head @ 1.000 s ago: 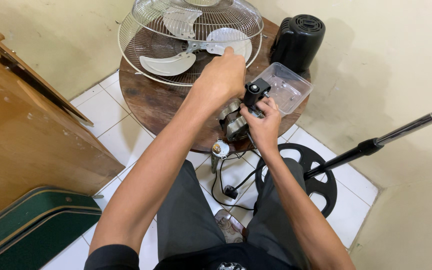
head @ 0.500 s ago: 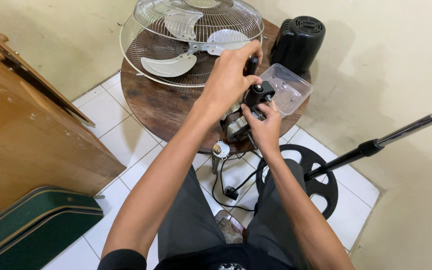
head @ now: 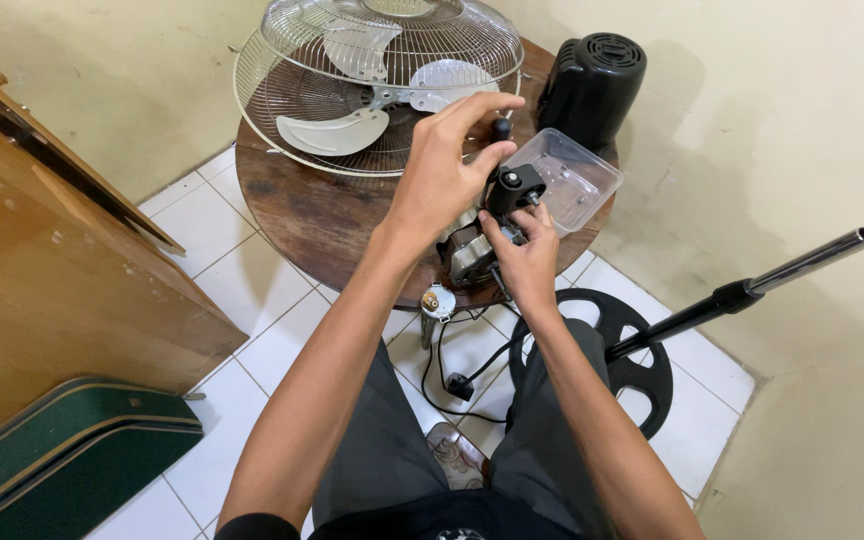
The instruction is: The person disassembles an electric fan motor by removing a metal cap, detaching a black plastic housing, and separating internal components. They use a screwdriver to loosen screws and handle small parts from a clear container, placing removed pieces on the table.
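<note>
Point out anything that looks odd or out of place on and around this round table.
The fan is in pieces: its cage lies flat on the table, the black motor cover stands off beside it, and the bare motor sits at the edge under both hands. A small part and the cord dangle off the table toward the floor.
</note>
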